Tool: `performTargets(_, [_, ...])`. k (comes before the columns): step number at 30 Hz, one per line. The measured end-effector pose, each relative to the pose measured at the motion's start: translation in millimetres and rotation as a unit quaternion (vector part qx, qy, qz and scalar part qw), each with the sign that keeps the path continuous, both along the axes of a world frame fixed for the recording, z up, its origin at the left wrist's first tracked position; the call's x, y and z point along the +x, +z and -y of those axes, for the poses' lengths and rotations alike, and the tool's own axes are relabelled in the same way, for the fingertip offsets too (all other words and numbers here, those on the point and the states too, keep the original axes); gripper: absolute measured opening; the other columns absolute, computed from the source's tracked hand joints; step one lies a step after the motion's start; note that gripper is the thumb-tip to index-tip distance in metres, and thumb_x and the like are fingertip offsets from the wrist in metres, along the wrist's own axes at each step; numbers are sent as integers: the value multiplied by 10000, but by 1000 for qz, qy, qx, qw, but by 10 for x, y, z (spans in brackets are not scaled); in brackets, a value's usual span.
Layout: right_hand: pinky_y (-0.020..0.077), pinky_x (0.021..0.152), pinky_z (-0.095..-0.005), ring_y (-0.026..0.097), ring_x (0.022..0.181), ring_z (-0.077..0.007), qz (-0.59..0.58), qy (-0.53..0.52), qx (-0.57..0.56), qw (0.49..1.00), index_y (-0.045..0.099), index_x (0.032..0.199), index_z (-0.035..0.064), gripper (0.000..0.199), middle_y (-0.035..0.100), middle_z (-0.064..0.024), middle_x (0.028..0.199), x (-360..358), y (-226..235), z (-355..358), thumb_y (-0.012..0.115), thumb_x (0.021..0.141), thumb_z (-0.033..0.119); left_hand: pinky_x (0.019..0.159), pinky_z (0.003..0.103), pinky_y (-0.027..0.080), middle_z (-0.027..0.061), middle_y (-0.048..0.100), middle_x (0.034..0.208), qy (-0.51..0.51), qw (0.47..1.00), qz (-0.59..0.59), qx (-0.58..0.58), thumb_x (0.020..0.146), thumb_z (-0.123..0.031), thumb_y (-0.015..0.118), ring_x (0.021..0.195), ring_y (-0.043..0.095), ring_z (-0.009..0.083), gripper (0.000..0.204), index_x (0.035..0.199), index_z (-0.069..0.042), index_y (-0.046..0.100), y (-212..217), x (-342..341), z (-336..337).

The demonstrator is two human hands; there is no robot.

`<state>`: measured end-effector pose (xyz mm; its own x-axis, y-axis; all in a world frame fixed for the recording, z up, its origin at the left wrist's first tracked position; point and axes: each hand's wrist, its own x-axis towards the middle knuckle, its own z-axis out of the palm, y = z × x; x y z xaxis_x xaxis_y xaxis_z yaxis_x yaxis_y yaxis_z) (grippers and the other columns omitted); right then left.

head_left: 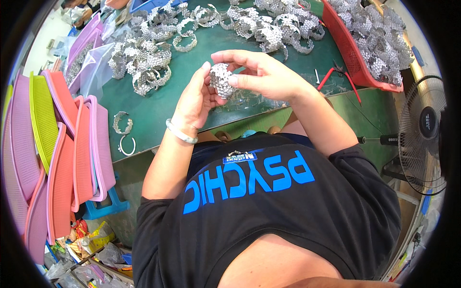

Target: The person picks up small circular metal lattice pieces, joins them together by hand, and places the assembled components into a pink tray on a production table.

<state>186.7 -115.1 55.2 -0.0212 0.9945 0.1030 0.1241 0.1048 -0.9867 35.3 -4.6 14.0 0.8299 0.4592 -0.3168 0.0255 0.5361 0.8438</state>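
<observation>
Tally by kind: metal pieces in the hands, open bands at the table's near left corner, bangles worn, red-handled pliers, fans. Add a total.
Silvery metal piece, left hand and right hand: 1
Open bands: 2
Pale bangle: 1
Red-handled pliers: 1
Fan: 1
Total: 6

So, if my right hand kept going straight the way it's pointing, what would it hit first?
Your right hand would first meet the silver, scaly piece its thumb rests on. Your left hand looks next in line, though depth is hard to judge here.
</observation>
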Motion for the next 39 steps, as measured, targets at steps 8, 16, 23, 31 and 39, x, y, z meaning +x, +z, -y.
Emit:
performTargets(8, [412,891,-286,510,998,-134,-54,-10,40,998,438,1226,-5,446,546,-74,1064,-12,-131,-22,594,818,83,636,270,458,4,599,858,15,999,-8,42,894,-472,393,717,552,100,437,1032,-83,535,5,37,-12])
performTargets(16, [412,892,-273,512,1009,-128,-187,-134,66,971,444,1205,-14,417,538,-71,1102,-59,-205,-45,588,821,64,712,227,425,27,580,910,98,982,65,146,879,-288,518,759,515,86,398,1138,14,492,11,10,128])
performTargets(23, [409,891,-272,509,1008,-129,-228,-153,65,959,448,1194,-10,408,531,-68,1107,-88,-245,-46,596,825,78,710,182,439,31,540,886,128,973,83,174,743,-61,696,777,519,67,568,1206,89,404,110,27,234])
performTargets(31, [417,856,-264,508,995,-121,-225,-156,82,958,452,1196,5,401,532,-63,1107,-128,-281,-36,591,829,90,653,169,433,13,525,842,152,963,73,208,735,-77,710,729,500,55,586,1213,84,413,67,35,236])
performTargets(39, [418,815,-240,504,971,-108,-235,-150,48,959,452,1194,5,394,528,-56,1104,-103,-281,-13,580,838,115,584,152,397,-15,491,772,178,953,52,240,728,-119,728,658,459,37,548,1171,76,471,47,19,224])
